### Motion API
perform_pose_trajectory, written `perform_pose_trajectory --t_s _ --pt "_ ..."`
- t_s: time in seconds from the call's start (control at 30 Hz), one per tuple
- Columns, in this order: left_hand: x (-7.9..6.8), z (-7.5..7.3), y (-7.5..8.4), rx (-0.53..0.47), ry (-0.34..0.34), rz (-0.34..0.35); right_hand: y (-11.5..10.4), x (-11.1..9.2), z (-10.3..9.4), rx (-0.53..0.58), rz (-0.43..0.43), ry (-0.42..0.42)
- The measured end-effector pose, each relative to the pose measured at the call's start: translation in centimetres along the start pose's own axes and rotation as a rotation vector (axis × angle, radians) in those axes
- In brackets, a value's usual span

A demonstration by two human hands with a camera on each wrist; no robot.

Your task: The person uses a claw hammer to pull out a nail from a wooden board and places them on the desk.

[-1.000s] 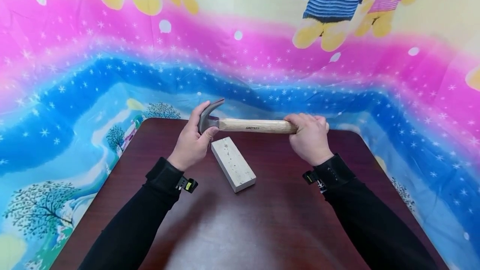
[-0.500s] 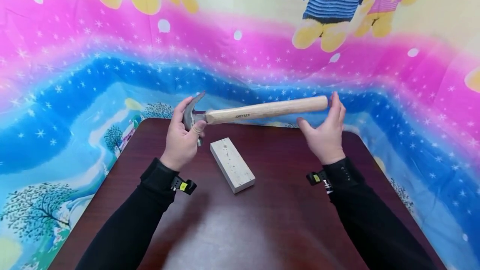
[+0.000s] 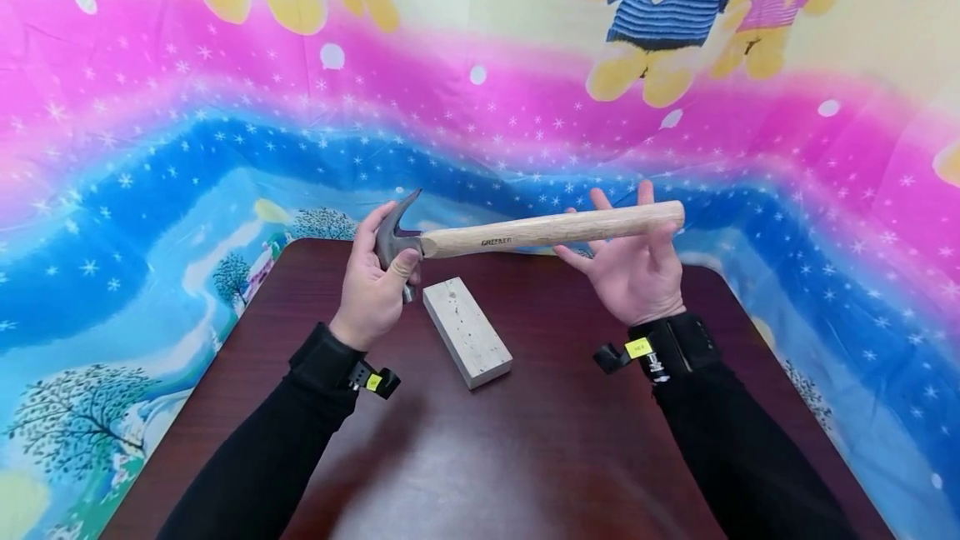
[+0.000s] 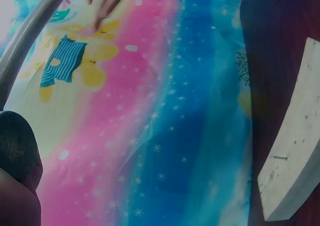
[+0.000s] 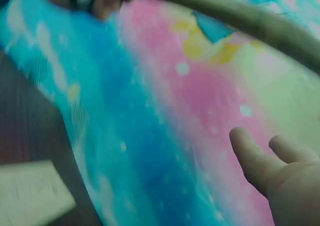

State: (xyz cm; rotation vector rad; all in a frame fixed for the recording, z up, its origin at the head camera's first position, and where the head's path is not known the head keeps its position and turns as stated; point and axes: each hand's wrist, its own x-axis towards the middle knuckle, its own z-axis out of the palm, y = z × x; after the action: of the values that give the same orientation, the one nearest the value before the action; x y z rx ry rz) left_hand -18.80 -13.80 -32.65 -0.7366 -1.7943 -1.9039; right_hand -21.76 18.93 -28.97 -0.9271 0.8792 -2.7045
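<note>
A claw hammer (image 3: 551, 228) with a pale wooden handle hangs above the far part of the table. My left hand (image 3: 372, 294) grips its grey metal head (image 3: 389, 242), thumb across the near side and the claw pointing up. The handle reaches rightward, tilted slightly up. My right hand (image 3: 636, 275) is spread, palm toward me, behind and below the handle's end, some fingers partly hidden by it. In the right wrist view, the handle (image 5: 225, 11) passes over spread fingers (image 5: 252, 158). Below lies a pale wooden block (image 3: 467, 332) with small dark marks along its top.
The dark red-brown table (image 3: 555, 440) has rounded far corners. A colourful printed cloth (image 3: 480, 123) with bears and snowflakes hangs close behind it and along both sides. Black wrist cameras sit on both sleeves.
My right hand has let go of the handle's end, moved right and turned palm toward me. The left hand has shifted a little left with the hammer, and the handle now tilts up.
</note>
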Motion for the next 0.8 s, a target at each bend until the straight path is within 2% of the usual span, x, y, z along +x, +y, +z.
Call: perform_pose_trajectory --t_s 0.3,0.6,0.8 --pt "-1.5 1.0 -1.4 -0.05 -0.026 -0.104 0.8 0.5 2.4 0.119 -0.031 -0.009" --pt "-2.7 1.9 -2.9 -0.084 -0.03 -0.183 0.7 0.4 2.7 0.187 -0.004 0.099" --pt "-3.3 2.5 -3.5 -0.123 -0.036 -0.233 0.7 0.5 2.6 0.27 -0.024 0.052"
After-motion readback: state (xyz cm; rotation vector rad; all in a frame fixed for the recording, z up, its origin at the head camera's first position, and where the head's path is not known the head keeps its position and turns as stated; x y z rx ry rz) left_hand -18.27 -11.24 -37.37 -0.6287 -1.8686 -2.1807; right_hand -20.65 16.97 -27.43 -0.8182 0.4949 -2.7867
